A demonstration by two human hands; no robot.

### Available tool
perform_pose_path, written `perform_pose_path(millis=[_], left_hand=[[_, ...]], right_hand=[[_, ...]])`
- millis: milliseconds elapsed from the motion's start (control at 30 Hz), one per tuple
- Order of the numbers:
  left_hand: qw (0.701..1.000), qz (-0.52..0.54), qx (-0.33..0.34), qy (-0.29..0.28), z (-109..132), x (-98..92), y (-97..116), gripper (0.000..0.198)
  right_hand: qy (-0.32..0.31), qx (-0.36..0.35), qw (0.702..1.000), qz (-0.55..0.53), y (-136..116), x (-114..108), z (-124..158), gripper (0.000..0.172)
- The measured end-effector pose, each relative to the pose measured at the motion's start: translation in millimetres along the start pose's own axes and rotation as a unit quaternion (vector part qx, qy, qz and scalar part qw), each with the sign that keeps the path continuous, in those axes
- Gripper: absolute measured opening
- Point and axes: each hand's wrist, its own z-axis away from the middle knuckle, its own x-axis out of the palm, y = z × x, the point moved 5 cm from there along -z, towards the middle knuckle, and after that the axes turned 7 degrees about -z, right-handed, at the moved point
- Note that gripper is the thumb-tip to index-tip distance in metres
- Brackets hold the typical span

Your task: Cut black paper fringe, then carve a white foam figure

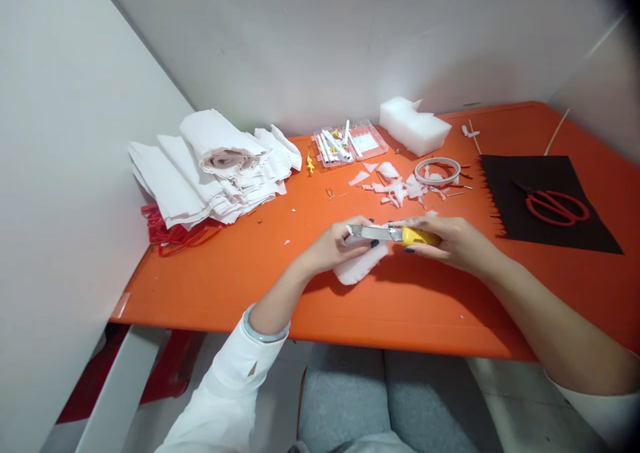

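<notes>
My right hand (pixel 453 239) is closed round the yellow handle of a utility knife (pixel 395 234), whose metal blade points left. My left hand (pixel 335 245) is closed on a white foam piece (pixel 361 266) and its fingers touch the tip of the blade. Both hands hover just above the orange table (pixel 250 273), near its middle.
A stack of folded white cloth (pixel 215 163) lies at the back left over red straps (pixel 173 233). Behind the hands are white foam scraps (pixel 397 186), a ring (pixel 437 171), a clear box of pens (pixel 347 143) and a white foam block (pixel 413 126). Red scissors (pixel 555 206) rest on black felt (pixel 545 203).
</notes>
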Motion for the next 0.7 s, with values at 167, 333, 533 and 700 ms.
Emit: perform_pose_path(millis=[167,333,533,700], left_hand=[[0.996,0.054,-0.05,0.057,-5.1,-5.0,-11.9,0.037],[0.994,0.082,-0.062,0.032,-6.4,-2.0,-13.2,0.037],[0.995,0.066,-0.066,0.039,-5.7,-1.3,-12.0,0.036],[0.995,0.029,-0.087,0.035,-6.4,-0.2,-12.8,0.038]], right_hand=[[0.01,0.053,0.996,-0.074,-1.3,-2.5,-1.8,0.036],[0.036,0.094,0.968,-0.231,-0.7,-0.8,-4.4,0.027],[0.165,0.183,0.916,-0.318,11.5,-9.1,-2.2,0.021],[0.127,0.167,0.933,-0.293,0.4,-4.8,-6.7,0.027]])
